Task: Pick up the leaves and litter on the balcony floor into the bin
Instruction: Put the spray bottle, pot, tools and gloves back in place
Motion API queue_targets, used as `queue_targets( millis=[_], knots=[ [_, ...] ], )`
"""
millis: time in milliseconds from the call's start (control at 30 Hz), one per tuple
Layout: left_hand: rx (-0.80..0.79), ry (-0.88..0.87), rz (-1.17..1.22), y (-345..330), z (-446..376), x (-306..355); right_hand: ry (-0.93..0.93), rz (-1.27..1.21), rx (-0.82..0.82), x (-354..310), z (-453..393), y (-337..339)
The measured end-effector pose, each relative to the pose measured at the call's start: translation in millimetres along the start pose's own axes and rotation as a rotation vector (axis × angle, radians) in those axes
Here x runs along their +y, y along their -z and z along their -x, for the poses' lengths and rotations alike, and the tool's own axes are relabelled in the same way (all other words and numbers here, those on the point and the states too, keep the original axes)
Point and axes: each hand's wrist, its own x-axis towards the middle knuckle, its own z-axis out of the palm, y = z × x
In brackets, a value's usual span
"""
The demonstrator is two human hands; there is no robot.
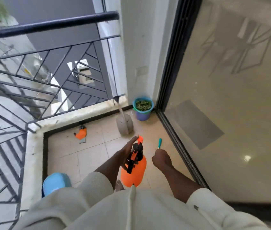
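Head view — left hand [126, 152] grips the orange sprayer [134, 170], right hand [161, 158] curled on nothing — leaf-filled bin [142, 109] beyond.

The head view looks steeply down from standing height onto the balcony floor [88, 156], railing [48, 27] at left.

An orange spray bottle [134, 170] is near the middle. An orange glove [81, 133] lies far left by the railing [48, 67]. A teal tool [159, 143] lies right, near the glass door [231, 97].
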Motion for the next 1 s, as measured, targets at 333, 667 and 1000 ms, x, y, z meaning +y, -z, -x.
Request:
queue_targets(
  millis=[333, 667, 1000],
  knots=[
    [0.066, -0.030, 0.036, 134, -28, 38, 0.112, 0.053, -0.086, -146, -70, -4],
    [0.139, -0.042, 0.183, 215, -91, 80, 0.207, 0.146, -0.215, -247, -158, -9],
    [0.305, 0.153, 0.391, 283, -198, 182, 0.329, 0.304, -0.424, -331, -316, -4]
  ],
)
